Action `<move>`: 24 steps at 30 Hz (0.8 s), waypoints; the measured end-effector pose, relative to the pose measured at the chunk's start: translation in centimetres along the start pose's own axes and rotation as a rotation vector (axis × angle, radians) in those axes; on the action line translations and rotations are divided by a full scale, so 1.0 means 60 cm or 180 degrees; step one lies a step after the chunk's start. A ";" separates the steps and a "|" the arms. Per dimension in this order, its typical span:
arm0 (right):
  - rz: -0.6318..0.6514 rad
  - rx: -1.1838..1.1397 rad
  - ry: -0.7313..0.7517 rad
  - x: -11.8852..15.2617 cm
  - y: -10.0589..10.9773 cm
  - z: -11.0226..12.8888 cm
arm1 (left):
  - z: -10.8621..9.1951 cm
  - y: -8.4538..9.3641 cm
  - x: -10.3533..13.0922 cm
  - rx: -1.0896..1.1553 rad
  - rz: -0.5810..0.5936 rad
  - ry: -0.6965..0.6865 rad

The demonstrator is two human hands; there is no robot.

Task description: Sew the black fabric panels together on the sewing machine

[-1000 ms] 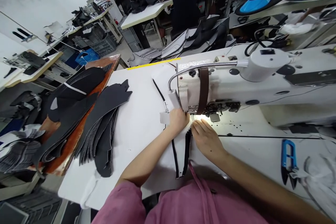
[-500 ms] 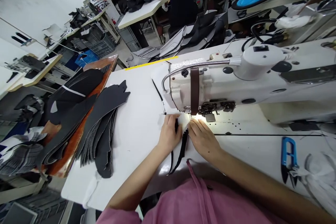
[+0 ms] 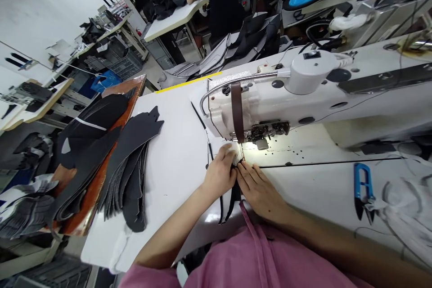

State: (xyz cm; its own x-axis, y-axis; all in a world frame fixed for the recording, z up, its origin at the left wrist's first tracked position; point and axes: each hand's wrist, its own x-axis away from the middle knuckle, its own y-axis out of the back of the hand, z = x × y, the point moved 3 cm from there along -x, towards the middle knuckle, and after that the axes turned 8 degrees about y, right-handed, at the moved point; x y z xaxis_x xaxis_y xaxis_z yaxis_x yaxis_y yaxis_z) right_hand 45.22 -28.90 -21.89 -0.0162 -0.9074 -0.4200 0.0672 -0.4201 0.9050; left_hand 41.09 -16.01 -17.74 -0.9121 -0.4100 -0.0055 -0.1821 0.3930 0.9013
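White surface (image 3: 175, 166), machine (image 3: 249, 108) lit at the needle. Black-edged piece (image 3: 235, 195) runs from just before needle toward wearer. Left hand (image 3: 221, 171): grip curled closed on it. Right hand (image 3: 258, 184): fingers laid on it; can't tell if pinching.

1. Site type: sewing workshop, as observed from where I stand.
2. Primary equipment: large sewing machine (image 3: 280, 110) on a white worktable (image 3: 178, 153).
3. Hand tool: blue-handled snips (image 3: 358, 189) beside it.
4. Stock: matching dark cut pieces (image 3: 135, 144), stacked.
5. Adjacent station: another person (image 3: 221, 4) at a separate table (image 3: 172, 20).
6. Storage: grey plastic crates (image 3: 127, 64) near the wall (image 3: 43, 0).
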 end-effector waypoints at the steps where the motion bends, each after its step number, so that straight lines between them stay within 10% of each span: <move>1: -0.0038 -0.0007 0.0003 0.001 -0.002 0.000 | -0.003 0.001 0.003 0.0068 0.0059 -0.0061; 24: -0.0080 -0.0122 0.0042 0.002 -0.002 -0.001 | -0.033 -0.022 -0.006 -0.1003 0.0847 -0.0240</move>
State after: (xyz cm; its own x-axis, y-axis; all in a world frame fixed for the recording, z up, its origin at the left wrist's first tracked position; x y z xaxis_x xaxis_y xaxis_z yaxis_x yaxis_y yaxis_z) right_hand 45.29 -28.99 -22.06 -0.0051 -0.8961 -0.4437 0.1052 -0.4418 0.8909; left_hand 42.39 -17.98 -18.05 -0.9386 -0.2622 0.2242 0.1741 0.2011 0.9640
